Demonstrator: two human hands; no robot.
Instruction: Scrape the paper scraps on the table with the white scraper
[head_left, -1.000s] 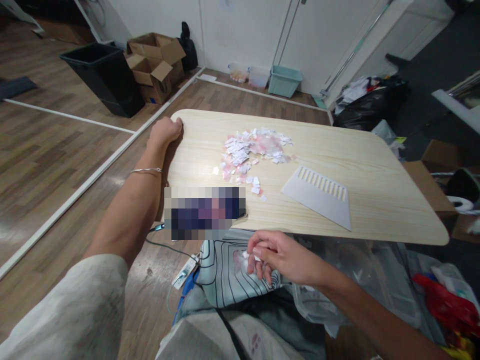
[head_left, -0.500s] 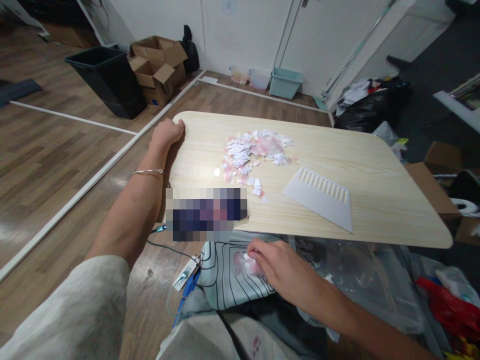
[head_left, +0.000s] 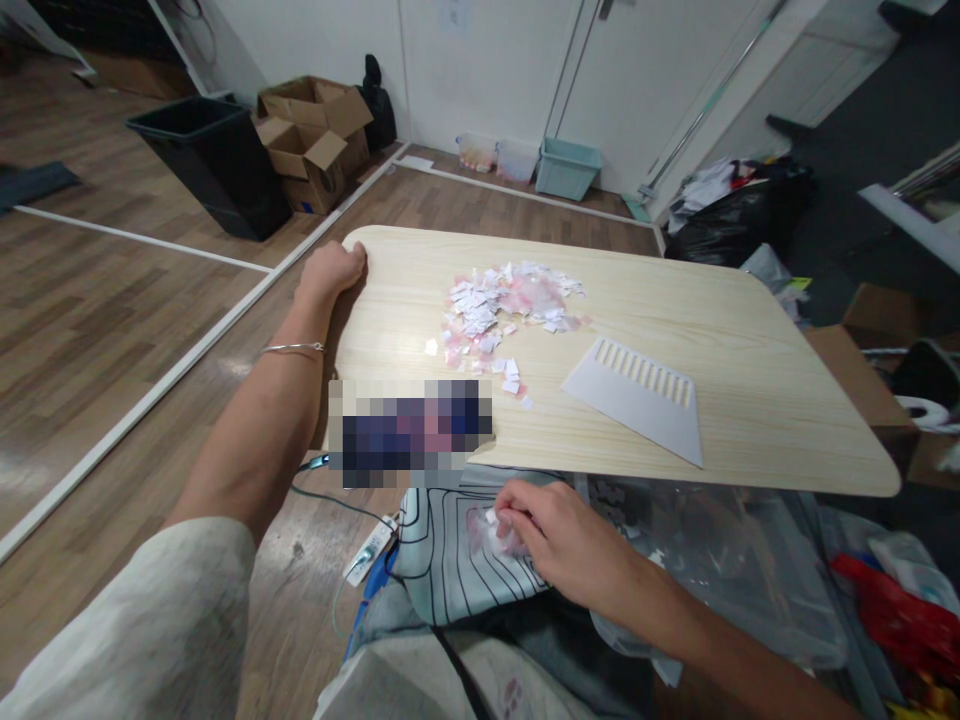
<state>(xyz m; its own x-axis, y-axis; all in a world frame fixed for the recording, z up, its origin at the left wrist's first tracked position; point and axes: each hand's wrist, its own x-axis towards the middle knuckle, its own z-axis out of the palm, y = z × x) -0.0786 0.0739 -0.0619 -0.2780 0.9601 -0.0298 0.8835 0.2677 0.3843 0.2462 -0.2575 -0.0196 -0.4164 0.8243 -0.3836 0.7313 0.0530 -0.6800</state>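
Observation:
My left hand (head_left: 335, 270) is closed around the far left corner of a pale wood tabletop (head_left: 765, 400), a bracelet on its wrist. My right hand (head_left: 547, 525) is below the near edge, over a striped cloth (head_left: 435, 560) on my lap. Its thumb and fingers pinch at a small clump of white and translucent pink pieces (head_left: 491, 535), partly hidden by the fingers. On the tabletop lies a loose pile of small white and pink pieces (head_left: 480, 305), with a few strays nearer me. Right of it is a flat white slotted sheet (head_left: 637, 405).
A blurred-out dark object (head_left: 409, 435) lies at the near left of the tabletop. Beneath the right side is a clear plastic bin (head_left: 735, 570). A black bin (head_left: 214, 165) and cardboard boxes (head_left: 315, 140) stand on the floor beyond, with a teal tub (head_left: 568, 168) by the wall.
The view has shifted very slightly. My right fingers have moved a little against the clump on the striped cloth; my left hand keeps its hold on the tabletop corner.

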